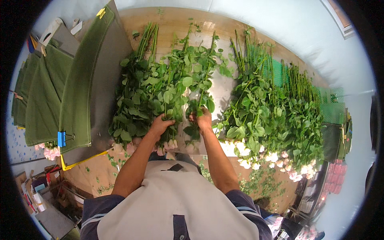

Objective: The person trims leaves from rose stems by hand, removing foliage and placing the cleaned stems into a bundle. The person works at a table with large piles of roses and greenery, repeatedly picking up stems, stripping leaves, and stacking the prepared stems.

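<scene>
Long leafy rose stems (168,96) lie on a worktable (218,96), cut ends away from me and pale pink heads (172,145) toward me. My left hand (162,124) is closed on stems in the middle-left group, its thumb pointing right. My right hand (202,120), a little right of it, has curled fingers round another rose stem (200,110) among the leaves; its fingertips are partly hidden by foliage. To the right lies a thicker row of roses (256,112) with white and pink heads, partly on green mesh (276,70).
Green cloth-covered boards (78,96) with a blue clip (61,139) stand at left, beside pink roses (51,153). Fallen leaves lie on the brown floor (102,180). Clutter (38,192) sits low left; stacked pink bundles (334,176) are at far right.
</scene>
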A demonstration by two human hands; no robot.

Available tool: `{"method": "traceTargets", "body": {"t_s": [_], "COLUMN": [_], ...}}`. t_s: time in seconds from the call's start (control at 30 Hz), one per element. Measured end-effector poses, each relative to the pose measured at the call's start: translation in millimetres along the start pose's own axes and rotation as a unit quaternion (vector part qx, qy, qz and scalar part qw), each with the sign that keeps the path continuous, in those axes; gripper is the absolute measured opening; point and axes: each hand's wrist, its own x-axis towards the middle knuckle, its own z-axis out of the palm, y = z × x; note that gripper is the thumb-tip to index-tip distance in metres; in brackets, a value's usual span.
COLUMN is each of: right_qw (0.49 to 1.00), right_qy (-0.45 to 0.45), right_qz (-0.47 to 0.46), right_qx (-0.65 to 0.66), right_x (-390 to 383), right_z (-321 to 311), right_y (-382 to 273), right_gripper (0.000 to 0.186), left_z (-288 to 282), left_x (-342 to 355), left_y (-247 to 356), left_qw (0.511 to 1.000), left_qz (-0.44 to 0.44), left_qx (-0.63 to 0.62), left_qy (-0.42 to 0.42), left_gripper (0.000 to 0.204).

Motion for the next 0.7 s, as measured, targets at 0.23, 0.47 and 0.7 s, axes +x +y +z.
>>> {"method": "traceTargets", "body": {"t_s": [0.23,0.47,0.7], "right_qw": [0.99,0.986,0.936], "right_qy": [-0.035,-0.082,-0.008], "right_qz": [-0.04,-0.088,-0.142], "right_qx": [-0.129,-0.115,-0.323], "right_x": [1,3,20], "right_z": [-3,27,43], "right_y": [4,9,14], "right_gripper": [0.022,0.038,0.04], "left_z": [10,12,6], "left_x": [11,7,2], "left_y": [-12,-15,-8], "left_qw": [0.996,0.998,0.999], "left_qz": [0.071,0.048,0.04], "left_qx": [0.026,-0.023,0.034], "left_qy": [0.04,0.041,0.012], "left_gripper": [0.053,0.039,0.042]}}
